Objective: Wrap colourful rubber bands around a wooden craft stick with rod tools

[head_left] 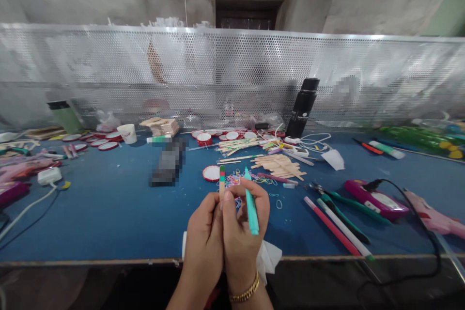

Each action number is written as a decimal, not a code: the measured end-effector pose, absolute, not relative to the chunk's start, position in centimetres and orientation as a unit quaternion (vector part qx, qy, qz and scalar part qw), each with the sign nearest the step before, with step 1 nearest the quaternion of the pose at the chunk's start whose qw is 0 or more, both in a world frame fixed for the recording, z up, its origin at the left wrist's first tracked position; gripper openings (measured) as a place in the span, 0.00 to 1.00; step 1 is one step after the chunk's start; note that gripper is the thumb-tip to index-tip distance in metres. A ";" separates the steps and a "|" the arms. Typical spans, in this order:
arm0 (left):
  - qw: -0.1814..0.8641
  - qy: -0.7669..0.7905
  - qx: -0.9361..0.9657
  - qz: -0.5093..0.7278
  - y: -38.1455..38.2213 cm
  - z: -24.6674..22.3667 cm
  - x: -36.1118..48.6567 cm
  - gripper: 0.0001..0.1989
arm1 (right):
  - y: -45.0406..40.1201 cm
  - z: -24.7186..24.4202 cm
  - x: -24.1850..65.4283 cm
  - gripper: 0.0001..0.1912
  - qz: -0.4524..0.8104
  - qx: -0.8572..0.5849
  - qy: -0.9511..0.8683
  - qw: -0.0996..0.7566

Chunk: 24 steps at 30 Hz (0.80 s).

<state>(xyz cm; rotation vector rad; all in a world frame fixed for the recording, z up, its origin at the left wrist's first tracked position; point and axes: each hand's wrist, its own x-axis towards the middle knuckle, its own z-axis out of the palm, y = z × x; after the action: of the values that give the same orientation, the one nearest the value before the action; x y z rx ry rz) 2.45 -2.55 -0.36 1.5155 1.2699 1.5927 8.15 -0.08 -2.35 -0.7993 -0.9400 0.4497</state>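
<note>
Near the front edge of the table my left hand [204, 235] is closed on a wooden craft stick [222, 191], which stands up with green, red and teal bands on its top end. My right hand [241, 244] presses against the left, its thumb close to the stick. A teal marker [252, 213] is held between the right fingers, slanting with its tip upward. Just beyond the hands lie colourful rubber bands [238, 179] and a small round red-rimmed white disc [211, 173]. To their right is a pile of plain craft sticks [279, 166].
Pliers with teal handles [341, 213], red and white markers [332, 225] and a purple device with a cable [378, 199] lie at right. A black bottle [302, 109] stands before the perforated metal screen [174, 72]. A blurred dark object [167, 162] and a paper cup [127, 133] sit left.
</note>
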 end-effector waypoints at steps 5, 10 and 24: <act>0.295 0.475 0.569 0.603 -2.6 -0.4 2.5 0.17 | -0.3 -2.7 8.1 0.13 0.215 -0.369 -0.410 0.806; 0.274 0.478 0.570 0.610 -2.6 -0.4 2.5 0.17 | -0.5 -3.8 7.9 0.19 0.200 -0.346 -0.393 0.828; 0.328 0.446 0.561 0.615 -2.5 -1.0 2.4 0.17 | -0.8 -2.7 8.3 0.05 0.143 -0.335 -0.433 0.824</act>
<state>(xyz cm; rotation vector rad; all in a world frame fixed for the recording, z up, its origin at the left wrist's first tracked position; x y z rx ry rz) 2.43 -2.48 -0.95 1.4690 1.1674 1.6097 8.32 -0.75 -2.73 -0.7130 -0.9207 0.3038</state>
